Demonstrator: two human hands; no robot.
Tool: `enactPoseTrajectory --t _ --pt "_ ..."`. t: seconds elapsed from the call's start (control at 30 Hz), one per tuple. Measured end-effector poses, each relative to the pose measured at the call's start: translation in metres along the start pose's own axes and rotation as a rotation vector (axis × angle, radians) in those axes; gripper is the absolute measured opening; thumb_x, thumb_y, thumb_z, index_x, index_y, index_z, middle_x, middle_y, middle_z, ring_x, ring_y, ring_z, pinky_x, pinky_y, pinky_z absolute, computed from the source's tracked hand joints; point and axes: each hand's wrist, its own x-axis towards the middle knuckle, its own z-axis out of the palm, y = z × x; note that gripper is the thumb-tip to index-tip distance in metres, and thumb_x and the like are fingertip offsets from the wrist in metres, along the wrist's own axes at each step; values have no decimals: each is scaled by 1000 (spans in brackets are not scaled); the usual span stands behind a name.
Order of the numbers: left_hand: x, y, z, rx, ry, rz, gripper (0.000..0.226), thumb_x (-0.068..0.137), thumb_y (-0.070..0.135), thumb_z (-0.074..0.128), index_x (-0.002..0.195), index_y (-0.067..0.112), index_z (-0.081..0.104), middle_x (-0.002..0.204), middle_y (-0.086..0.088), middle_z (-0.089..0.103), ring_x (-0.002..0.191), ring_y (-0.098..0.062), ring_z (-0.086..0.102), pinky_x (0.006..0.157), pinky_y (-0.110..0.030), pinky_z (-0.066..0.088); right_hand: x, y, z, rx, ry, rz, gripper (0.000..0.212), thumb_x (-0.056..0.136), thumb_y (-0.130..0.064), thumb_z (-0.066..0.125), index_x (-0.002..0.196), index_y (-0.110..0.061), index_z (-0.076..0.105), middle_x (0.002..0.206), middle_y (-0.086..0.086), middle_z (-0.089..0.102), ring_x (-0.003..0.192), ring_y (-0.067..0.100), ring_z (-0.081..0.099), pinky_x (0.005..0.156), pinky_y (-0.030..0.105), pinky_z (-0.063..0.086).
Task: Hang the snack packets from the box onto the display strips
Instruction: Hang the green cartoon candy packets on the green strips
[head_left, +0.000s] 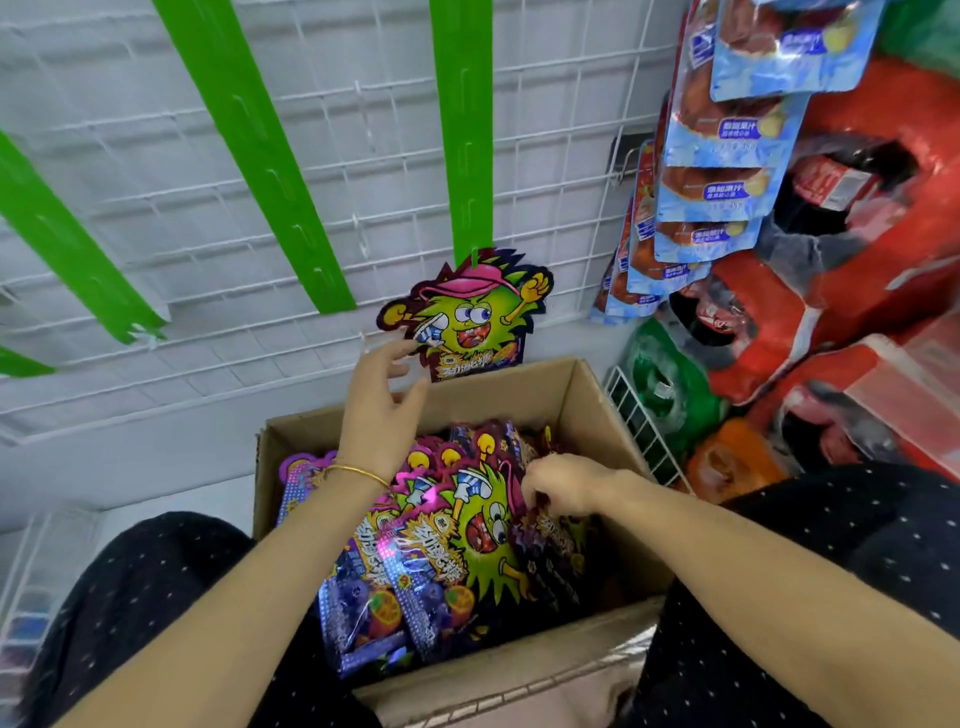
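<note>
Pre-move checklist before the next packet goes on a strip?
1. Purple cartoon-monster foil packet hung at the bottom of the rightmost green plastic strip: ok.
2. Free hook slots above it on that strip: ok.
3. Left hand open, holding nothing: ok.
4. Right hand pinching among the loose packets in the box: ok; only one picked: cannot tell.
5. Brown cardboard box within reach, stocked: ok.
</note>
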Motion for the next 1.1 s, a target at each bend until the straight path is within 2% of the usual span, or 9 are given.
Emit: enactPoseTrajectory --t 0.17,0.27,0.33,0.4,0.53,0.67,0.77,0.93,1.1 --pt "-8 3 -6 5 -62 -36 28 90 12 53 117 18 55 117 4 53 102 -8 53 89 -25 45 -13 5 -22 76 97 -7 19 82 -11 67 100 -6 64 108 9 63 98 25 59 84 29 44" --pt "-10 19 -3 -41 -354 -115 26 90 24 54 116 18 56 112 4 60 101 -9 58 88 -24 49 -32 -1 -63 281 208 7 21 84 -17 67 101 -6 64 88 3 67 69 14 63 77 28 51" --pt "-11 27 4 -12 -561 -158 28 89 30 55 112 14 58 99 2 62 93 -11 60 76 -17 50 -43 -11 -86 377 345 -8 16 84 -18 67 95 -8 64 71 -6 60 54 7 58 65 29 52" --pt "-11 31 11 132 -571 -63 25 88 30 57 98 8 61 71 5 53 64 -7 51 54 -9 35 -52 -19 -100 383 487 -17 10 84 -17 67 88 -9 62 64 -12 53 49 4 54 55 21 46" --pt "-2 24 9 24 -403 -144 22 90 20 55 92 -1 59 74 -11 52 67 -17 46 65 -29 35 -62 -20 -110 528 683 8 20 83 -12 67 102 -8 63 86 2 61 63 13 60 62 21 49" --pt "7 16 -12 -203 -354 -316 15 91 18 54 93 3 58 79 -15 57 72 -23 53 70 -38 42 -69 11 -112 675 1001 344 36 87 -17 61 121 -8 54 111 9 58 100 21 56 86 31 42" --pt "12 11 -27 -417 -298 -442 9 92 11 51 91 13 60 82 -12 63 68 -24 61 69 -37 52 -70 27 -102 975 815 547 44 94 -28 50 126 3 47 113 17 58 104 30 57 95 43 45" --pt "11 5 -42 -676 -368 -539 17 93 11 47 102 8 61 84 -11 71 71 -22 69 66 -36 57 -50 9 -66 1645 269 476 69 94 -52 38 144 -7 25 135 21 47 122 34 47 99 48 43" --pt "8 -1 -43 -796 -409 -566 20 93 10 45 99 8 63 84 -10 73 71 -21 71 62 -33 59 -39 1 -56 1930 163 260 42 96 -40 38 120 -7 45 115 16 58 108 30 53 97 50 38"
